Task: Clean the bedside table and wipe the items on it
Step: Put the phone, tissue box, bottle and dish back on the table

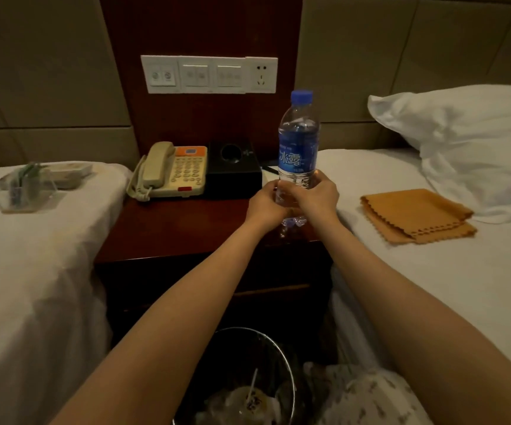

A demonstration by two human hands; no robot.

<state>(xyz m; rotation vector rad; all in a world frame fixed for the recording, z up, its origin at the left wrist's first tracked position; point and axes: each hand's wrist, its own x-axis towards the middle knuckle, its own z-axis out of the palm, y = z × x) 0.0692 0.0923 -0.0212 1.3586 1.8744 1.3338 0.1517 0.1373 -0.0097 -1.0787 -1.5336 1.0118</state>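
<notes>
Both bare forearms reach forward from the lower edge of the frame, converging over the right front part of the dark wooden bedside surface (180, 231). The left hand (265, 206) and the right hand (316, 195) meet around the lower third of a clear plastic water bottle (298, 139). The fingers of both hands are curled round it, with the fingertips close together on its near side. The bottle stands upright with its blue cap (302, 96) on. Whether its base rests on the wood or is held just above it cannot be told.

The bottle's blue label (297, 154) carries large white Chinese characters that appear to read "冰露". The smaller print beneath them is too fine to make out.

At the back of the surface sit a cream push-button telephone (174, 171) with an orange panel and, touching its right side, a black box (232, 168) with a round opening in its top. A white switch and socket panel (209, 74) is fixed to the wood panelling above.

A folded orange cloth (416, 214) lies on the right bed (431, 286), near a white pillow (468, 142). A clear tray (24, 191) of small items rests on the left bed (33, 265). A wire-rimmed waste bin (291, 381) stands on the floor below the arms.
</notes>
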